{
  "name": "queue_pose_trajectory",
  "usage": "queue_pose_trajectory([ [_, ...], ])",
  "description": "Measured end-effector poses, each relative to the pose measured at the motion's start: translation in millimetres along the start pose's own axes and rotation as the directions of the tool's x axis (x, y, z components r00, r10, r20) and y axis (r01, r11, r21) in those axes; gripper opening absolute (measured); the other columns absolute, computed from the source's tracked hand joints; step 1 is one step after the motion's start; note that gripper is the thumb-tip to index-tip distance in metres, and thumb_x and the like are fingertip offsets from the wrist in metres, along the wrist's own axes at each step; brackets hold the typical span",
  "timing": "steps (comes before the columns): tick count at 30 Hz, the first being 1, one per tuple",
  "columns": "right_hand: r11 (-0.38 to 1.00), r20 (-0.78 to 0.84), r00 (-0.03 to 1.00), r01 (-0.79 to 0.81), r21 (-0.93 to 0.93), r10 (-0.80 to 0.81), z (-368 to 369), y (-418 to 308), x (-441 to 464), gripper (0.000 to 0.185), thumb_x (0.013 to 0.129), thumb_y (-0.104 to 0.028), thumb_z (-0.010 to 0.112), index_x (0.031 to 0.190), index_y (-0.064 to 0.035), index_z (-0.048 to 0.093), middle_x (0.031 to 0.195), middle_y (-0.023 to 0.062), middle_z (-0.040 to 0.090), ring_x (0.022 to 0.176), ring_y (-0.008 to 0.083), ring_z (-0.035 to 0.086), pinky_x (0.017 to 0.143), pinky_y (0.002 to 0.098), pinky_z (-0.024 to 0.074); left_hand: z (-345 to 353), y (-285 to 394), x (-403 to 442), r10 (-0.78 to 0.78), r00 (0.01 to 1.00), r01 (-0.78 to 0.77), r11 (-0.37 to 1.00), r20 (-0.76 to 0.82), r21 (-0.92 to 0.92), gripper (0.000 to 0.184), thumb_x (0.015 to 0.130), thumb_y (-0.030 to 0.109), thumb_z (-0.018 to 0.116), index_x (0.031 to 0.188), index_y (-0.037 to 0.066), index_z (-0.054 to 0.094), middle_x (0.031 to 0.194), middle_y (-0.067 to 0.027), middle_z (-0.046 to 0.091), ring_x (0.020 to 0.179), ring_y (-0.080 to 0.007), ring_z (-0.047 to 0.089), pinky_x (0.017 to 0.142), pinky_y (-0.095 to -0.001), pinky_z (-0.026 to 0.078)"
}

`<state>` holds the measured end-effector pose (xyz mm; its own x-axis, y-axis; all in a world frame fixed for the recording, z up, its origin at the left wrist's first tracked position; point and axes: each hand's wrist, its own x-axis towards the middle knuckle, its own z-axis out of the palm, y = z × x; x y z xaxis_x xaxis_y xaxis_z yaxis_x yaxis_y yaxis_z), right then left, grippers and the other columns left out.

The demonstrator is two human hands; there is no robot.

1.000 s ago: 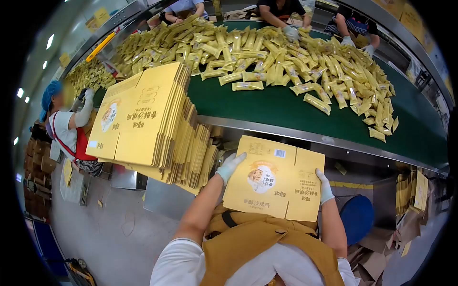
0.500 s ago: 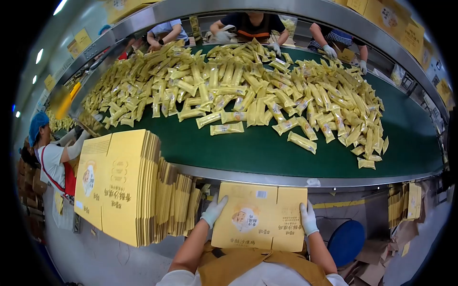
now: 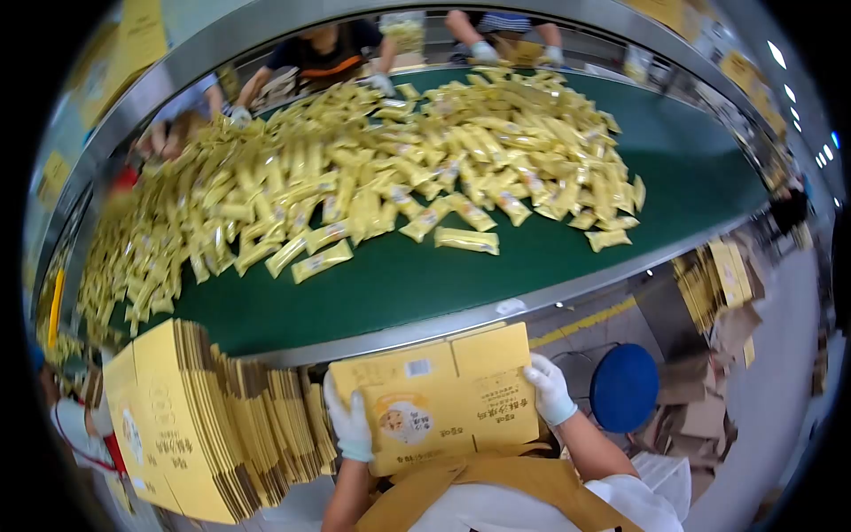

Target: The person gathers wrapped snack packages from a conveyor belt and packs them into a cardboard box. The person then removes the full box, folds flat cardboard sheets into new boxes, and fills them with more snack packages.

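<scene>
Between my gloved hands is a flat, folded yellow cardboard box (image 3: 496,355) printed with a round logo, a barcode and lettering. My left hand (image 3: 351,421) grips its left edge, thumb across the front. At the right edge, my right hand (image 3: 550,390) is closed on the cardboard, its fingers partly behind it. To the left stands a thick row of similar flattened boxes (image 3: 177,426), leaning on one another. Beyond the held box, a green conveyor belt (image 3: 372,306) carries a large heap of yellow wrapped snack packets (image 3: 355,186).
A metal rail (image 3: 452,321) edges the belt in front of me. To the right are a round blue stool (image 3: 624,387), another bundle of flattened boxes (image 3: 709,279) and loose brown cardboard (image 3: 691,417). Co-workers with gloved hands (image 3: 483,51) stand across the belt; another person (image 3: 84,430) is at far left.
My view has turned to the right, so the belt and heap appear shifted left and tilted. The held box is tilted now, with my left thumb over its front.
</scene>
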<state>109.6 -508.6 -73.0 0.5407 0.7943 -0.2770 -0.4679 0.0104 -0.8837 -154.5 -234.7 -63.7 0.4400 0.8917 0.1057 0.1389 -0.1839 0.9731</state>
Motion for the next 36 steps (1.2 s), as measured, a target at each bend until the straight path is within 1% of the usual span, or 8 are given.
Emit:
queue_pose_trajectory([
  [3, 0.988, 0.170, 0.978, -0.102, -0.118, 0.121, -9, -17, -21, 0.057, 0.091, -0.015, 0.070, 0.143, 0.0007, 0.051, 0.137, 0.0098, 0.061, 0.124, 0.0206, 0.057, 0.106, 0.0354, 0.0435, 16, 36, -1, 0.188, 0.982, -0.186, 0.980, -0.014, 0.075, 0.071, 0.100, 0.020, 0.055, 0.156, -0.005, 0.021, 0.156, -0.0229, 0.035, 0.139, -0.0307, 0.043, 0.117, -0.0412, 0.031],
  [7, 0.999, 0.017, 1.000, 0.006, 0.050, -0.007, -56, -62, -44, 0.060, 0.089, -0.012, 0.074, 0.142, -0.0007, 0.050, 0.135, 0.0109, 0.062, 0.123, 0.0232, 0.059, 0.103, 0.0389, 0.0482, 67, 87, 43, 0.202, 0.951, -0.079, 0.891, 0.235, -0.447, 0.072, 0.093, 0.018, 0.062, 0.153, -0.005, 0.031, 0.153, -0.0254, 0.041, 0.137, -0.0341, 0.048, 0.115, -0.0417, 0.035],
  [9, 0.945, -0.140, 0.955, 0.284, 0.162, -0.263, -104, -79, -54, 0.058, 0.091, -0.014, 0.072, 0.143, -0.0023, 0.048, 0.136, 0.0120, 0.061, 0.123, 0.0281, 0.060, 0.099, 0.0441, 0.0537, 88, 90, 75, 0.308, 0.838, -0.351, 0.936, 0.451, 0.013, 0.061, 0.088, 0.017, 0.067, 0.142, -0.005, 0.048, 0.142, -0.0255, 0.054, 0.132, -0.0356, 0.054, 0.112, -0.0419, 0.041],
  [15, 0.574, -0.821, 0.323, 0.819, -0.008, -0.470, -240, -138, -38, 0.050, 0.101, -0.014, 0.061, 0.146, -0.0017, 0.044, 0.141, 0.0137, 0.056, 0.123, 0.0295, 0.060, 0.102, 0.0453, 0.0531, 207, 56, 122, 0.225, 0.324, -0.809, 0.569, 0.919, 0.146, 0.068, 0.089, 0.041, 0.064, 0.146, 0.009, 0.048, 0.153, -0.0203, 0.045, 0.145, -0.0358, 0.037, 0.120, -0.0498, 0.028],
  [20, 0.675, -0.858, -0.076, 0.582, -0.452, -0.509, -333, -150, 7, 0.047, 0.098, -0.009, 0.065, 0.140, 0.0013, 0.049, 0.129, 0.0099, 0.063, 0.111, 0.0265, 0.064, 0.095, 0.0423, 0.0555, 265, 58, 123, 0.123, 0.247, -0.929, 0.312, 0.961, 0.199, 0.084, 0.088, 0.058, 0.060, 0.154, 0.012, 0.037, 0.162, -0.0202, 0.027, 0.152, -0.0362, 0.022, 0.122, -0.0549, 0.015],
  [26, 0.750, -0.901, 0.292, 0.659, -0.052, -0.320, -337, -158, 69, 0.042, 0.094, -0.005, 0.068, 0.134, 0.0029, 0.054, 0.126, 0.0115, 0.065, 0.107, 0.0251, 0.065, 0.092, 0.0389, 0.0552, 288, 70, 129, 0.064, 0.180, -0.946, 0.284, 0.982, 0.155, 0.083, 0.091, 0.059, 0.056, 0.156, 0.012, 0.034, 0.164, -0.0171, 0.026, 0.153, -0.0309, 0.020, 0.124, -0.0504, 0.013],
  [29, 0.824, -0.948, 0.297, 0.562, 0.074, -0.118, -256, -159, 103, 0.049, 0.091, -0.001, 0.070, 0.137, -0.0014, 0.053, 0.126, 0.0119, 0.065, 0.110, 0.0266, 0.065, 0.096, 0.0419, 0.0542, 297, 77, 131, 0.047, 0.156, -0.941, 0.311, 0.987, 0.134, 0.081, 0.092, 0.057, 0.055, 0.156, 0.012, 0.035, 0.164, -0.0170, 0.026, 0.154, -0.0308, 0.019, 0.124, -0.0508, 0.013],
  [36, 0.869, -0.749, 0.645, 0.448, 0.211, -0.151, -294, -153, 36, 0.044, 0.094, 0.005, 0.057, 0.138, 0.0026, 0.051, 0.131, 0.0179, 0.062, 0.117, 0.0306, 0.065, 0.099, 0.0432, 0.0568, 298, 80, 136, 0.031, 0.130, -0.932, 0.344, 0.991, 0.111, 0.079, 0.094, 0.055, 0.053, 0.157, 0.012, 0.033, 0.164, -0.0174, 0.026, 0.153, -0.0313, 0.020, 0.124, -0.0521, 0.013],
])
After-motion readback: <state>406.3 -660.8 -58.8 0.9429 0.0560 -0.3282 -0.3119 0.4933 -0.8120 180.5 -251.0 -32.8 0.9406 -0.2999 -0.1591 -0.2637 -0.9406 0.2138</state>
